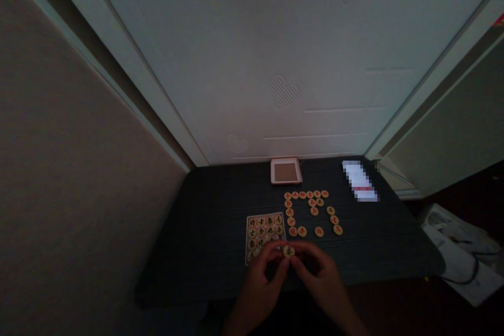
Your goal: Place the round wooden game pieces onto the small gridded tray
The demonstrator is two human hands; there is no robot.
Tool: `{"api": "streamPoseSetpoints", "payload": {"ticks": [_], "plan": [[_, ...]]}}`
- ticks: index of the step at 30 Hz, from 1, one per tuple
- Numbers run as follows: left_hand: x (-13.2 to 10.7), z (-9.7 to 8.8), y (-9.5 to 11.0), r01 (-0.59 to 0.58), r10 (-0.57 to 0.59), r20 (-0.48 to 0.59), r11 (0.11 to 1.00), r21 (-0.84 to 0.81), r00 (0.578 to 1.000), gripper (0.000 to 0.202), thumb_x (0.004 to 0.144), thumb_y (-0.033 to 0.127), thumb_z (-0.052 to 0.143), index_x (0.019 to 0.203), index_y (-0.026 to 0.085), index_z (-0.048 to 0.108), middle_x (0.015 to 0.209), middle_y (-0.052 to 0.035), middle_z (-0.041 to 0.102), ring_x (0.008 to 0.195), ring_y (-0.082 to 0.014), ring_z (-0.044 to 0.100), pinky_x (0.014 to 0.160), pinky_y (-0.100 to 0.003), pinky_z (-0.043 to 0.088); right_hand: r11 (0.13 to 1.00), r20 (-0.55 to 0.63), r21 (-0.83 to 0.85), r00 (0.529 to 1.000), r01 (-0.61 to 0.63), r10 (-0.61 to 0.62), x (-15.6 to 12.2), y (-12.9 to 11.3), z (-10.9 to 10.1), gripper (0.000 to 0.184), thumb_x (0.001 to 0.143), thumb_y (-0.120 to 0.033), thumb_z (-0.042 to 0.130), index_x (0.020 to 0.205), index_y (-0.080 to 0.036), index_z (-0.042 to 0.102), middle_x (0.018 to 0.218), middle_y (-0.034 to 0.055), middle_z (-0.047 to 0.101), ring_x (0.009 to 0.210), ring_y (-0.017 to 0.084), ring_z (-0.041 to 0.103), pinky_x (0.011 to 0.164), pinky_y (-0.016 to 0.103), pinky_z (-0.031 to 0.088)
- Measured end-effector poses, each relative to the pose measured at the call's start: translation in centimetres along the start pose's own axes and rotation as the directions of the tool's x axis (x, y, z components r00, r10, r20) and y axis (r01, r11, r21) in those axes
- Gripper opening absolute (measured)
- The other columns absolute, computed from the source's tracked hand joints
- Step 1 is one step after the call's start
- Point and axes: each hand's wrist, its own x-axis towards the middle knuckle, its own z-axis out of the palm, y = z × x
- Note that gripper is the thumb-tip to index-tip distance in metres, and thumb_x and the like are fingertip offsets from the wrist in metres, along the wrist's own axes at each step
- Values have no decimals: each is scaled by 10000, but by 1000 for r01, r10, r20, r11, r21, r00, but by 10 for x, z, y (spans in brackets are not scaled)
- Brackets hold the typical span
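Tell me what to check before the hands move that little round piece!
1. Round, tan, black-marked piece held between left hand and right hand: ok.
2. Marked side showing: ok.
3. Square, pale tray flat on the dark, rectangular table: ok.
4. Every tray spot visible: not ok, left hand covers the near-right corner.
5. Any tray spot unfilled: cannot tell, partly hidden.
6. Red-marked, round, tan pieces outside the tray: ok.

The head-worn camera sits above the near side of the dark table [212, 220] and faces forward and down. Its wide view takes in the left hand [263, 274] and right hand [321, 270] at close range, the table's left and right edges, and the white panel [252, 52] beyond its far edge.
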Motion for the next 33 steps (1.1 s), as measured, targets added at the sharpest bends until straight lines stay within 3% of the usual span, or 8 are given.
{"api": "streamPoseSetpoints", "payload": {"ticks": [3, 6, 16, 26, 30, 33], "plan": [[0, 0, -2, 8, -8, 3, 1000, -3, 1000, 262, 954, 342, 626, 1198, 248, 643, 1005, -47, 774, 926, -209, 730, 869, -307, 548, 1000, 11, 5, 1000, -7, 7, 0, 1, -1, 314, 930, -440, 666, 1153, -229, 734, 1066, 85, 771, 999, 266, 711, 921, 383, 549], [1, 0, -2, 18, -18, 22, 1000, -1, 1000, 255, 960, 349, 617, 1189, 239, 640, 904, -27, 771, 842, -195, 727, 824, -298, 551, 1000, 22, -5, 1000, -8, 8, -1, 3, -2, 314, 933, -442, 666, 1164, -239, 734, 1079, 79, 771, 1010, 263, 708, 945, 386, 539], [0, -3, -2, 12, -13, 30, 1000, 17, 999, 250, 967, 375, 608, 1177, 244, 640, 872, -13, 765, 784, -178, 711, 796, -290, 547, 1000, 27, -14, 1000, 12, -11, -1, 2, -2, 295, 934, -443, 669, 1160, -268, 745, 1100, 60, 775, 999, 252, 709, 900, 355, 548], [0, -1, -8, -8, 7, 25, 999, 40, 1000, 245, 967, 371, 595, 1171, 255, 665, 896, -14, 780, 764, -173, 722, 815, -301, 563, 1000, -15, 26, 1000, 0, 0, 1, 11, 2, 299, 910, -472, 683, 1068, -223, 731, 1021, 82, 763, 944, 255, 704, 859, 360, 544], [2, -13, -9, 11, -12, 4, 996, 86, 1000, 246, 942, 384, 615, 1130, 240, 681, 826, -12, 791, 711, -184, 726, 744, -304, 581, 999, -62, 19, 998, -29, 30, 3, 12, 2, 269, 874, -477, 725, 929, -215, 703, 854, 36, 723, 808, 217, 675, 760, 315, 526], [6, -35, -17, 34, -16, -134, 991, 132, 991, 277, 948, 415, 587, 1131, 227, 678, 892, -34, 810, 671, -187, 726, 695, -314, 595, 997, -91, 11, 993, -71, 72, 6, 11, 0, 264, 860, -473, 744, 879, -218, 679, 810, 13, 698, 760, 195, 652, 705, 289, 506]]}}
